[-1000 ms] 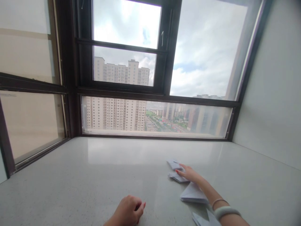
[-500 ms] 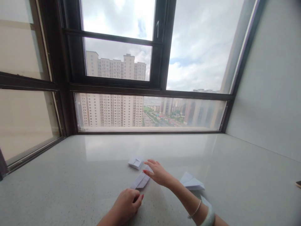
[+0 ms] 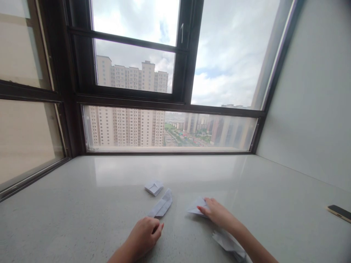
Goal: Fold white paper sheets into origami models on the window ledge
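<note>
My right hand [image 3: 215,212] grips a white folded paper piece [image 3: 195,207] at its right side, thumb in front and fingers over the top; the palm hides part of the paper. My left hand [image 3: 145,233] is curled closed on the pale surface. Its knuckles are at the lower end of a long folded paper [image 3: 162,204], and I cannot tell whether they touch it. Just beyond that lies a small, squarish folded paper [image 3: 154,187]. Below my right forearm is another folded paper [image 3: 227,243], partly covered by the arm and slightly blurred.
The pale speckled sill [image 3: 115,197] runs back to a dark window frame [image 3: 170,106]. A flat dark object with a light edge [image 3: 340,212], like a phone, lies at the far right. A plain wall [image 3: 309,109] bounds the right side.
My right hand has left the long folded paper and moved right. It now has hold of another folded paper, which has shifted left. My left hand keeps its place by the long paper.
</note>
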Demonstrator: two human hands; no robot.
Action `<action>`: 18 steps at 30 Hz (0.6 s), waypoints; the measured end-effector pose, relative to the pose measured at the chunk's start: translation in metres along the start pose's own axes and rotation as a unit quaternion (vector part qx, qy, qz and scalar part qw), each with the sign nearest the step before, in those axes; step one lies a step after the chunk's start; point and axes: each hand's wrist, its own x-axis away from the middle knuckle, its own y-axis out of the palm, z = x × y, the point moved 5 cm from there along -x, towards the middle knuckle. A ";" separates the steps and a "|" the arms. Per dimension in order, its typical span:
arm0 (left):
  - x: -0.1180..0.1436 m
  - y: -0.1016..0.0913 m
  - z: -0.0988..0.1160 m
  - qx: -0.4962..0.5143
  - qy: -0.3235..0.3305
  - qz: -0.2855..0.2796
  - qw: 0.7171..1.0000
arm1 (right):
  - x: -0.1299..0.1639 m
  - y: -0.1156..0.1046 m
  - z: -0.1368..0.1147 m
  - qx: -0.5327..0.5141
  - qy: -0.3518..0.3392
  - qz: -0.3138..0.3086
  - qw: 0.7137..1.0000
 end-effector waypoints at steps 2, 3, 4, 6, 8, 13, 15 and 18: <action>0.001 -0.006 0.004 0.000 0.033 0.027 0.999 | -0.003 0.008 -0.039 -0.044 -0.039 0.001 0.998; 0.002 -0.010 0.005 0.002 0.052 0.047 0.998 | -0.003 0.011 -0.059 -0.067 -0.068 -0.005 0.995; 0.003 -0.015 0.007 0.003 0.068 0.071 0.995 | -0.003 0.011 -0.079 -0.094 -0.097 -0.011 0.991; 0.005 -0.024 0.008 0.007 0.091 0.122 0.988 | 0.002 0.007 -0.111 -0.154 -0.163 -0.031 0.974; 0.007 -0.032 0.007 0.006 0.099 0.164 0.981 | 0.009 -0.004 -0.125 -0.185 -0.191 -0.033 0.963; 0.007 -0.039 0.005 -0.001 0.102 0.198 0.975 | 0.038 -0.026 -0.080 -0.084 -0.126 -0.027 0.988; 0.006 -0.041 0.006 0.008 0.102 0.198 0.975 | 0.054 -0.024 -0.042 -0.026 -0.058 -0.039 0.997; 0.005 -0.041 0.005 0.035 0.095 0.187 0.977 | 0.078 -0.012 0.012 0.024 0.027 -0.033 0.999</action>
